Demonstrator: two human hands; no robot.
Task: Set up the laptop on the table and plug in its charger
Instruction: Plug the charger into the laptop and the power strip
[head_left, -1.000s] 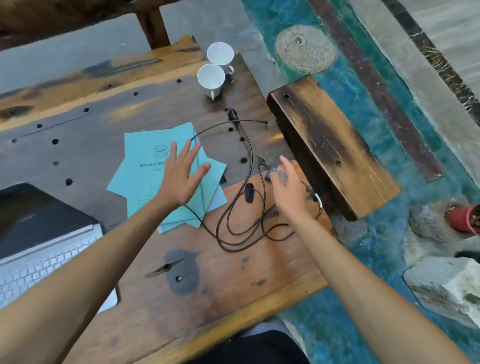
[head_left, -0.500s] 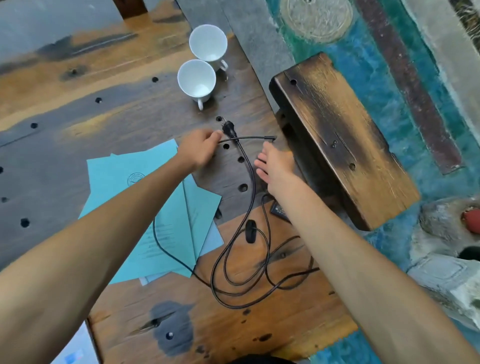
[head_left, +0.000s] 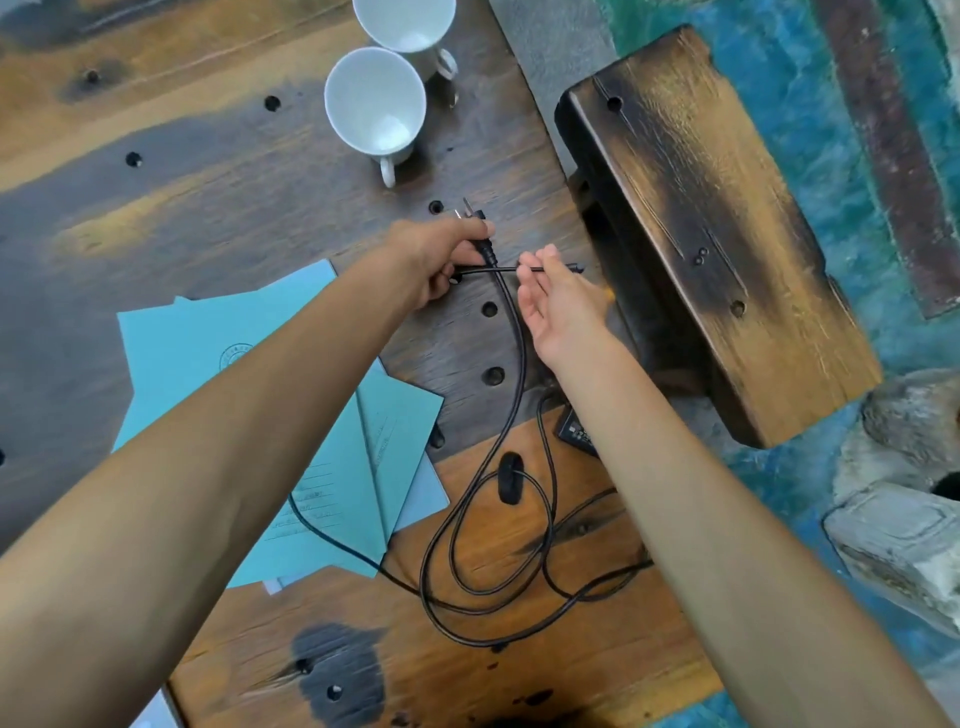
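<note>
Fingers of the left hand are curled closed around the black mains plug of the black charger cable, gripping it just behind the head. The plug's metal prongs poke out past the knuckles and point away from the person, up and a little left toward the 2 white ceramic cups. From the plug the thick cable runs back toward the person along a near-straight line, then falls into loose loops on the orange-brown part of the worn wooden table, where a black strap wraps it. The black power brick lies at the table's right edge, half hidden under the right forearm.

The right hand is open, palm turned left, fingers loosely spread. A thinner black lead lies crosswise, left to right, over the thick cable, its small connector end pointing right past the fingertips. Whether the fingertips pinch it, I cannot tell.

Several teal paper folders lie fanned under the left forearm, and the cable passes over their lower corner. The tabletop is patchy dark and orange wood, dotted with round holes. Right of it stands a scorched-looking wooden bench on a blue-green painted floor, with pale rough stones at the right edge.
</note>
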